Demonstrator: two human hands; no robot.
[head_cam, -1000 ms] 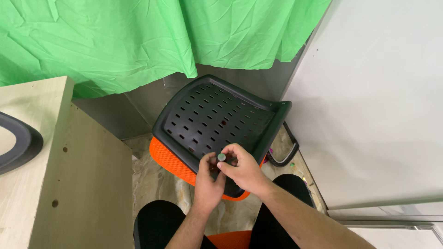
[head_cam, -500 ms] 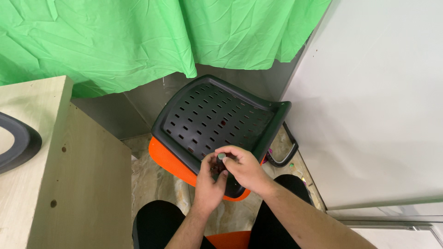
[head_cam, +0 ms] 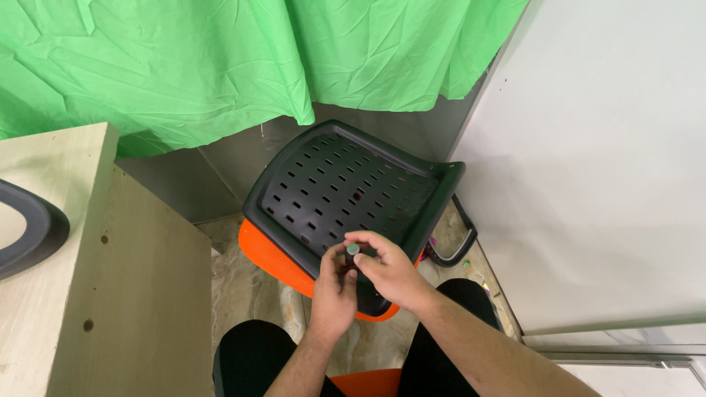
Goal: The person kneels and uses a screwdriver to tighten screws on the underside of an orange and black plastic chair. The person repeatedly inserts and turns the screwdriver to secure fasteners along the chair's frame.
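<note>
Hands, two: left hand [head_cam: 332, 290] and right hand [head_cam: 388, 272] both pinch one small cylinder [head_cam: 352, 252].

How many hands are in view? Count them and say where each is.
2. The left hand and the right hand meet over the black chair back, both pinching a small cylinder.

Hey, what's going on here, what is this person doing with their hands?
A seated person holds a small dark cylinder with a pale round end between both hands, just above their lap. The left hand grips it from below while the fingers of the right hand close around it near the top. I cannot tell what the object is. Right in front of them lies a black perforated chair back with its orange seat, on a stone floor. A light wooden cabinet stands to the left, with a green cloth behind.
</note>
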